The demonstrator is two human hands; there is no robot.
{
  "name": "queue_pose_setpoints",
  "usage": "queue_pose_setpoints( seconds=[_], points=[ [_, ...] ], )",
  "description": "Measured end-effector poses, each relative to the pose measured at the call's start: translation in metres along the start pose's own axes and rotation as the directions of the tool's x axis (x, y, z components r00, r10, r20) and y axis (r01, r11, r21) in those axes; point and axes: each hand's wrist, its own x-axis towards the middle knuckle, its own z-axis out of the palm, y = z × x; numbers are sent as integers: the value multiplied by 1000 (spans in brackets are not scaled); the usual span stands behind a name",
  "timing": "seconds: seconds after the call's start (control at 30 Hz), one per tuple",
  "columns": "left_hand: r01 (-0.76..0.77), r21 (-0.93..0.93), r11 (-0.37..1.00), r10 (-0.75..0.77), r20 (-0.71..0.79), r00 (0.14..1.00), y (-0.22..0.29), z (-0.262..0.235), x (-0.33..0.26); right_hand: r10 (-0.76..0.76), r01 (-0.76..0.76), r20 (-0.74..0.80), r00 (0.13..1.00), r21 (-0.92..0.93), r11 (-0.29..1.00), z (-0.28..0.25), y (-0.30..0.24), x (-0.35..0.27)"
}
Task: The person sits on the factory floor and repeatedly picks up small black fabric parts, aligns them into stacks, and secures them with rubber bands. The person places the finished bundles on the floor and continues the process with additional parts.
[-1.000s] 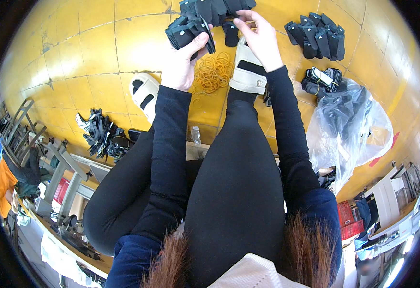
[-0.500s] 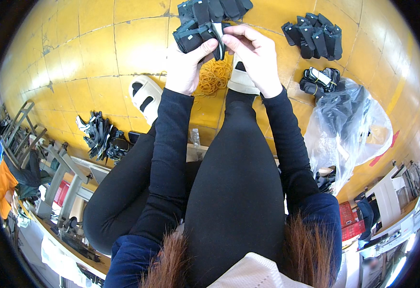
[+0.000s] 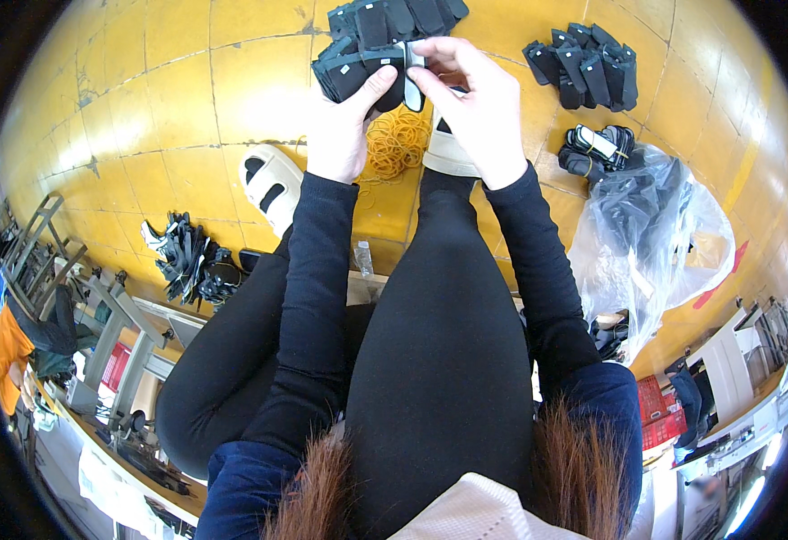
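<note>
My left hand (image 3: 342, 135) is closed on a small stack of black fabric pieces (image 3: 344, 76) with small white labels, the thumb pressed on top. At the right edge of that stack, my right hand (image 3: 480, 112) pinches a black piece with a pale grey-white face (image 3: 414, 79). Just beyond my hands, a pile of similar black pieces (image 3: 403, 20) lies on the yellow floor; how far the held stack overlaps it I cannot tell. Below my hands sits a heap of yellow rubber bands (image 3: 394, 148).
To the right lie another black pile (image 3: 583, 70), a banded bundle (image 3: 597, 148) and a clear plastic bag (image 3: 682, 234) with dark contents. Loose black strips (image 3: 191, 261) lie at left. My feet wear beige sandals (image 3: 272, 189) beside the rubber bands. Metal frames (image 3: 124, 315) stand far left.
The held stack has shifted slightly left and its pieces are turned flatter. The pale-faced piece at its right edge now shows more of its face between my hands.
</note>
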Motion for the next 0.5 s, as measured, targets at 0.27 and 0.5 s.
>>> queue_pose_setpoints(
  seconds=[0.27, 0.5],
  points=[
    [-22, -30, 999, 20, -89, 996, -2, 1, 1, 32, -35, 36, 999, 86, 996, 9, -3, 2],
    [24, -101, 995, -34, -96, 995, 6, 3, 1, 66, -93, 98, 993, 299, 950, 6, -3, 1]
  ],
)
